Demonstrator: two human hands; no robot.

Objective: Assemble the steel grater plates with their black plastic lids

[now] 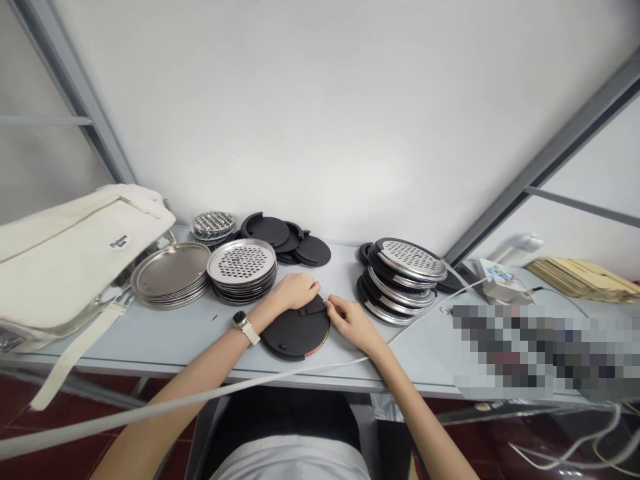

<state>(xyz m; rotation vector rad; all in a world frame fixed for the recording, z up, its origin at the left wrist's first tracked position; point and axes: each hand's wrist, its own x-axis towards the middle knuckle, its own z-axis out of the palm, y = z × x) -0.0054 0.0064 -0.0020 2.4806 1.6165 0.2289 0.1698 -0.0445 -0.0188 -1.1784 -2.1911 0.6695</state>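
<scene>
A round black disc [295,335] with a red and yellow edge strip lies flat near the table's front edge. My left hand [296,291], below a wrist with a watch, is closed at the disc's far side, by a small black piece [313,307]; what its fingers hold is hidden. At the disc's right edge my right hand [350,322] pinches a small metallic piece [325,302], too small to name. Left of the disc stands a stack of perforated metal discs [241,262]; to its right is a pile of black and metal grater discs [411,259].
Plain metal plates [173,270] and a cream bag [85,247] are at left. Black lids [313,251] lie behind. A white cable [200,396] crosses in front of my left forearm. At right are a white device [503,280] and stacked tan sheets [583,279].
</scene>
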